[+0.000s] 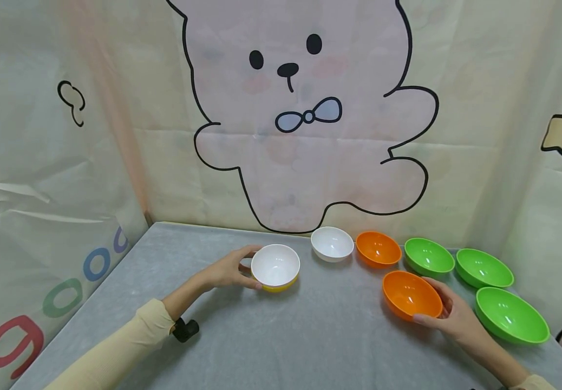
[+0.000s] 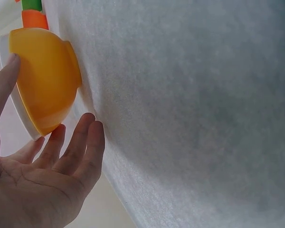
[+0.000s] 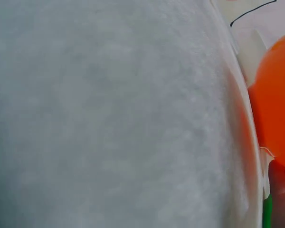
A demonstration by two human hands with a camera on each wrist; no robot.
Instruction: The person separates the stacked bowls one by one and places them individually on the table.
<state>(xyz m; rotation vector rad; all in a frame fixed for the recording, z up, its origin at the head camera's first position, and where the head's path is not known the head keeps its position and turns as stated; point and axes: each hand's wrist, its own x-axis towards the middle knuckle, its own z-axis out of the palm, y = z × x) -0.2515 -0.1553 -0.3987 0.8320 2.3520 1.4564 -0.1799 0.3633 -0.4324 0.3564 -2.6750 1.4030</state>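
Note:
At the middle of the table, a white bowl (image 1: 275, 264) sits nested in a yellow bowl (image 2: 47, 78). My left hand (image 1: 232, 269) holds the pair from its left side, thumb at the near rim and fingers round the far side. The foot of the yellow bowl is right at the cloth in the left wrist view. To the right, my right hand (image 1: 449, 311) grips an orange bowl (image 1: 410, 295) by its right side, with the thumb in front and the fingers behind. The right wrist view catches only part of this orange bowl (image 3: 280, 99) and a fingertip.
Behind stand a white bowl (image 1: 332, 245), another orange bowl (image 1: 378, 249) and a green bowl (image 1: 429, 257) in a row. Two more green bowls, one at the back right (image 1: 484, 268) and a larger one (image 1: 511, 316), stand right of my right hand. A grey cloth (image 1: 310, 346) covers the table.

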